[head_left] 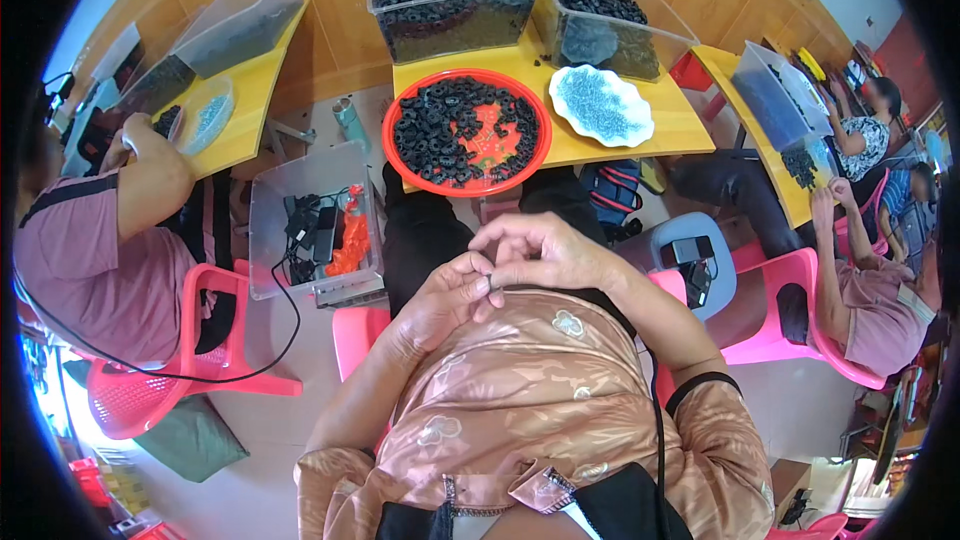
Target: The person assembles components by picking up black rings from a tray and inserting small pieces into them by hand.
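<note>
Close in front of my body, over my lap, both hands meet with their fingertips together. My left hand point(450, 302) is closed in a pinch, thumb against forefinger. From the right, my right hand point(545, 255) comes in with its fingers bent and its tips pressed to the same spot. Whatever sits between the fingertips is too small and covered to name. Beyond the hands, at the table's near edge, stands a round red tray point(545, 145) of small black ring-shaped parts point(440, 130). To its right lies a white scalloped plate point(645, 130) holding many tiny pale-blue pieces point(600, 105).
Two clear bins point(455, 30) point(650, 35) full of black parts stand at the back of the yellow table point(660, 140). A clear box point(270, 195) with cables and orange-red items sits low at left. Co-workers point(110, 240) point(870, 300) sit on both sides in pink chairs point(215, 330).
</note>
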The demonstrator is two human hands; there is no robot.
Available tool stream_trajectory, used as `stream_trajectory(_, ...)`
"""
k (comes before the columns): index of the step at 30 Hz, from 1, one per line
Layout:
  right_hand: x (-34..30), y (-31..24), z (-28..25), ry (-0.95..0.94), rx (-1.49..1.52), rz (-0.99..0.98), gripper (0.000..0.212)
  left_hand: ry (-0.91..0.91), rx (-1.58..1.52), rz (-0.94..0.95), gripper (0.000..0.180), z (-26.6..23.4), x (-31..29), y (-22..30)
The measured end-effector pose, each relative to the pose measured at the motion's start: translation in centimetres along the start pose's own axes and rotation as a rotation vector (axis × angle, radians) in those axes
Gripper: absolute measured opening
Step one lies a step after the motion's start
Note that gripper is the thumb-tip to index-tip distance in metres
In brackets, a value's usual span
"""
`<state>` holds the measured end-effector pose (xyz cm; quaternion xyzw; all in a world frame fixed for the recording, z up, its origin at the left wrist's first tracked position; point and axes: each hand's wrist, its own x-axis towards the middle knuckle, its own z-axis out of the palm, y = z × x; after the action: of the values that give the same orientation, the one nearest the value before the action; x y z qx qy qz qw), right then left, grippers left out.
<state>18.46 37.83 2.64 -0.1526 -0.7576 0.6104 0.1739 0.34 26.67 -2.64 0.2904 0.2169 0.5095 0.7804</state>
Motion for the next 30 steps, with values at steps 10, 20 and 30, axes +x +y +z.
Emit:
stream_trajectory(10, 12.4, 4.4, -10.3, 0.463, -0.809, 0.134, 0.015, 0.104, 0.004, 0.048, 0.012, -0.4, 0.5, -0.4)
stream_trajectory(20, 13.8, 5.4, -10.2, 0.487, -0.984, 0.134, 0.018, 0.12, 0.023, 0.073, 0.014, -0.8, 0.5, -0.8)
stream_trajectory(30, 13.7, 5.4, -9.0, 0.337, -0.926, 0.115, 0.018, 0.186, 0.054, 0.044, 0.01, -0.7, 0.6, -0.7)
